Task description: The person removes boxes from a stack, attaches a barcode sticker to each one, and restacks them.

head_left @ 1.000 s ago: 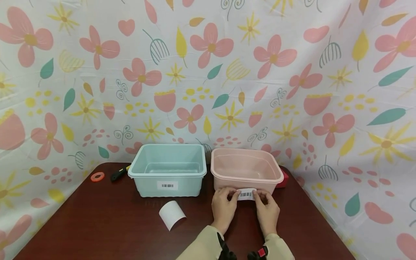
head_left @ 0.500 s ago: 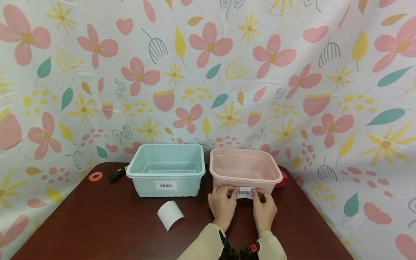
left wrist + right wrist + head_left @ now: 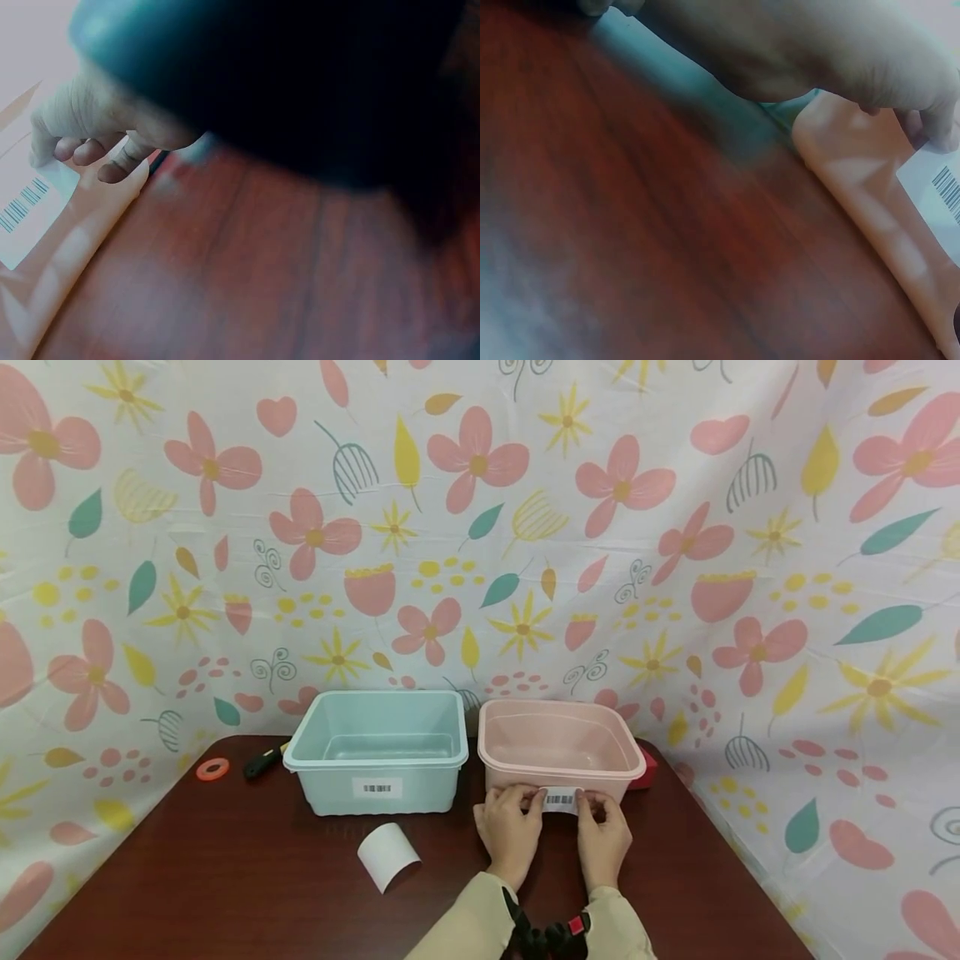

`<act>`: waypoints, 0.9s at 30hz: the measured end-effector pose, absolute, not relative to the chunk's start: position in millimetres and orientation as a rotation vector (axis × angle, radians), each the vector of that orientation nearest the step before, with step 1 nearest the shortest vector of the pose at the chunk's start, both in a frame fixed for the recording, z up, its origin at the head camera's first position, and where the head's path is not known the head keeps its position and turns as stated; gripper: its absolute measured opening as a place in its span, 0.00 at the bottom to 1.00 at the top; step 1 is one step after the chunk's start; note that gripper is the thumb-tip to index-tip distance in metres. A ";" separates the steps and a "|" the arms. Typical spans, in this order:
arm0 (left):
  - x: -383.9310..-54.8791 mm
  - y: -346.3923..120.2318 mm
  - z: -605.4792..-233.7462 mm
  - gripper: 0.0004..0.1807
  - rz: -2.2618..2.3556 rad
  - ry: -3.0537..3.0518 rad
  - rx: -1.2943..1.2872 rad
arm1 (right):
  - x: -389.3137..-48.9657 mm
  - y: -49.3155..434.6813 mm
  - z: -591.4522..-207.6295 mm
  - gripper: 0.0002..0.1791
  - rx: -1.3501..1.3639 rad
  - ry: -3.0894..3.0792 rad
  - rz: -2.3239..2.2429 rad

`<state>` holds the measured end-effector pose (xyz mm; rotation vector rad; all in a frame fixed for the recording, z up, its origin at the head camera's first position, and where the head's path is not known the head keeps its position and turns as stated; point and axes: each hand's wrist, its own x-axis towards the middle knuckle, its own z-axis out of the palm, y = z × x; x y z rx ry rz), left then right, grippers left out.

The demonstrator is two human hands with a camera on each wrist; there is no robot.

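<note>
A white barcode label lies against the front wall of the pink plastic basin, just below its rim. My left hand pinches the label's left end, and my right hand pinches its right end. In the left wrist view the label is close over the basin wall, fingertips at its corner. The right wrist view has the label with its lower edge slightly off the wall. Beside it, a light blue basin bears a similar barcode label on its front.
A curled piece of white paper lies in front of the blue basin. Far left on the dark brown table are an orange ring and a black-handled tool. A red object shows behind the pink basin.
Both hands have raised the barcode label slightly on the pink basin's front, nearer its rim. The whole head view has shifted a little to the left.
</note>
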<state>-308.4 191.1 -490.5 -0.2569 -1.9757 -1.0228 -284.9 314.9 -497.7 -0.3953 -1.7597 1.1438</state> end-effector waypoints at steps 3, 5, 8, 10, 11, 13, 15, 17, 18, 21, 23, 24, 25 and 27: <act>-309.5 190.9 -490.8 0.08 -0.997 -1.956 -0.246 | -285.7 314.9 -498.6 0.09 -0.396 -1.765 1.144; -310.6 191.1 -491.2 0.08 -0.984 -1.941 -0.246 | -286.2 315.0 -498.6 0.09 -0.392 -1.767 1.137; -312.1 191.8 -491.3 0.09 -0.968 -1.935 -0.248 | -286.8 315.4 -498.2 0.09 -0.388 -1.767 1.131; -312.9 192.3 -491.2 0.09 -0.958 -1.930 -0.245 | -287.0 315.8 -497.8 0.09 -0.389 -1.769 1.128; -313.2 192.5 -491.3 0.09 -0.954 -1.931 -0.244 | -287.1 316.1 -497.6 0.09 -0.391 -1.772 1.126; -313.6 192.8 -491.2 0.09 -0.951 -1.928 -0.243 | -287.0 316.4 -497.2 0.09 -0.394 -1.777 1.125; -313.8 192.9 -491.2 0.09 -0.953 -1.930 -0.241 | -286.7 316.2 -496.4 0.09 -0.399 -1.782 1.127; -313.6 192.8 -491.2 0.09 -0.956 -1.937 -0.240 | -286.4 315.7 -495.6 0.09 -0.403 -1.787 1.129; -313.4 192.7 -491.0 0.09 -0.954 -1.939 -0.238 | -286.1 315.3 -495.1 0.09 -0.404 -1.791 1.132; -313.1 192.8 -491.3 0.09 -0.949 -1.942 -0.234 | -285.3 314.0 -494.0 0.08 -0.407 -1.803 1.139; -313.0 192.8 -491.1 0.09 -0.945 -1.939 -0.233 | -284.8 313.2 -493.1 0.09 -0.410 -1.813 1.148; -312.8 192.7 -491.1 0.08 -0.947 -1.941 -0.233 | -284.8 313.0 -492.8 0.09 -0.415 -1.817 1.155; -312.7 192.8 -491.1 0.08 -0.950 -1.944 -0.235 | -284.7 313.0 -492.8 0.09 -0.424 -1.820 1.160; -312.2 192.7 -490.8 0.08 -0.955 -1.953 -0.234 | -284.9 313.1 -492.7 0.10 -0.441 -1.829 1.170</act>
